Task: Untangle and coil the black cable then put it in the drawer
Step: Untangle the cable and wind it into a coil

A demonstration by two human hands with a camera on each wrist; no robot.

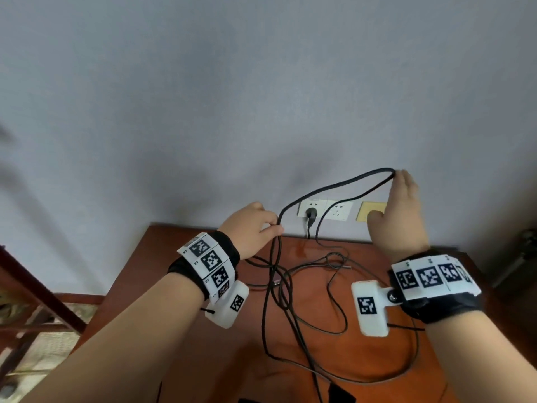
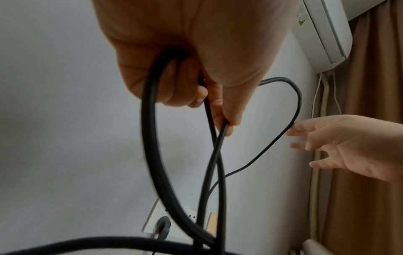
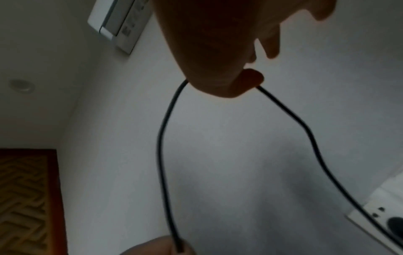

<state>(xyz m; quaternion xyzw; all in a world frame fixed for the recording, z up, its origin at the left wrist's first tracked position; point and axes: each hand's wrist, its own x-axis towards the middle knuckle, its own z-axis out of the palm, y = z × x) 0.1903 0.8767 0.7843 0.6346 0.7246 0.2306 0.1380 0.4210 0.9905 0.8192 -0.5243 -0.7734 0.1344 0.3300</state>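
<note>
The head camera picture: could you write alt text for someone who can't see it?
A left hand grips black cable loops while the open right hand lifts one loop on its fingers, above a wooden table strewn with more tangled cable, below wall sockets.

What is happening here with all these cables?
A person is coiling a black cable above a wooden table. The left hand grips gathered loops; the right hand, fingers straight, lifts the next loop at its fingertips. Much cable lies tangled on the table. Another plug sits in a wall socket. No drawer is visible.
</note>
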